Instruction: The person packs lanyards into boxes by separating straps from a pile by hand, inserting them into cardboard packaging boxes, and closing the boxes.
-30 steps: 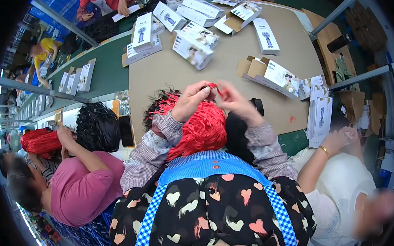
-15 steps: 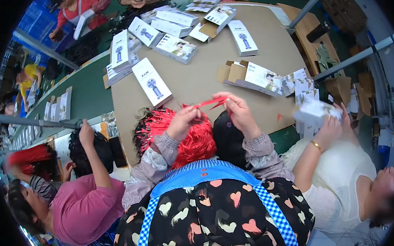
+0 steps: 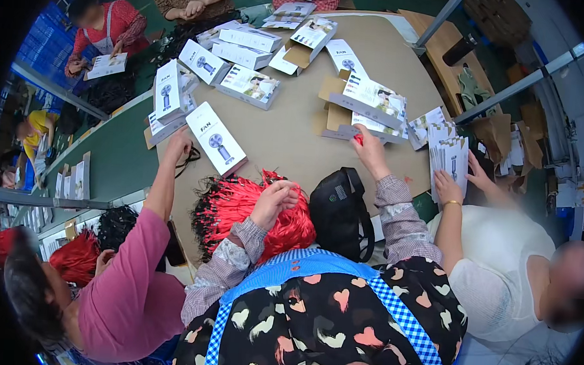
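Observation:
My right hand (image 3: 372, 152) reaches forward and pinches a small folded red strap (image 3: 358, 138) at the near edge of an open white box (image 3: 369, 126). Another white box (image 3: 375, 99) with raised brown flaps lies on top of that one. My left hand (image 3: 276, 203), its fingers curled closed, hovers over a big bundle of red straps with black ends (image 3: 227, 208). Anything in its fingers is hidden against the red. Between my arms lies a black bag (image 3: 339, 209).
Several white fan boxes (image 3: 218, 140) lie on the brown-covered table (image 3: 295, 132). On the left, a co-worker's hand (image 3: 179, 145) holds a black cord beside them. On the right, another person's hands (image 3: 451, 187) grip a row of flat white cartons (image 3: 449, 152).
Both hands were holding the red strap stretched between them. My right hand has carried it forward to the open box, leaving the left behind. A second box now lies on that box.

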{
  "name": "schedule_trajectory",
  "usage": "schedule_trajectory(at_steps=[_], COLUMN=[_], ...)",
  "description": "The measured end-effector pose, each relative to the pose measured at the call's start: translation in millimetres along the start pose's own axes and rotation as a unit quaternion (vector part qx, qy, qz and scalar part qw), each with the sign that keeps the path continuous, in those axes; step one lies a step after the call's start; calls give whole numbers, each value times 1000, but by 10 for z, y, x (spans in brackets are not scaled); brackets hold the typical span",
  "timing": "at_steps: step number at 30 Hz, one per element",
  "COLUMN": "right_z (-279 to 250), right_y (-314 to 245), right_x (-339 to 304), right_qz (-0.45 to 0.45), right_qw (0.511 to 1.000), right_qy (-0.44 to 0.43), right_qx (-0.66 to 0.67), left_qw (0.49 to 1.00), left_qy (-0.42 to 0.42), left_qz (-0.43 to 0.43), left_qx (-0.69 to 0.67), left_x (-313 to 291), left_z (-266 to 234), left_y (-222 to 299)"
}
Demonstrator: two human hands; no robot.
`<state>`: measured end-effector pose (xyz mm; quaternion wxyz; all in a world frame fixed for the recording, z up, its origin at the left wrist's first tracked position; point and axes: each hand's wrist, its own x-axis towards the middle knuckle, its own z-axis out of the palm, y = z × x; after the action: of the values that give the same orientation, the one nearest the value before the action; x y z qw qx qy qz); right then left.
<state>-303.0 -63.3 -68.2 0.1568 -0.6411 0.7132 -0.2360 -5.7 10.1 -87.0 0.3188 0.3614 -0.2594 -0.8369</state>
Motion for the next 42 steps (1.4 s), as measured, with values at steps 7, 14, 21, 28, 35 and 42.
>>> schedule_trajectory(at_steps=[7,14,21,28,35,42], right_z=[-471,-703,83,766,869,873], right_y=[830,1971,1342,631,232,48], right_x=[430,740,692,469,390,447], right_qz=[89,255,334,262,179,363], right_qw=[961,927,847,843,834,783], right_qy=[260,170,-107,-182,-229,-276], right_qx=[-14,214,399,433,469,423], left_qw=[999,998,993,988,988,987], left_qy=[44,64,99,147,153,160], left_qz=[-16,-19,-43,-24,8,16], left_qx=[-15,-14,-39,-33,21,11], left_x=[-47,-60,-128,-30,109,30], left_z=[-129,-192,-268,-230,-175,-301], left_y=[-136,-278,-366,-326,-312,-343])
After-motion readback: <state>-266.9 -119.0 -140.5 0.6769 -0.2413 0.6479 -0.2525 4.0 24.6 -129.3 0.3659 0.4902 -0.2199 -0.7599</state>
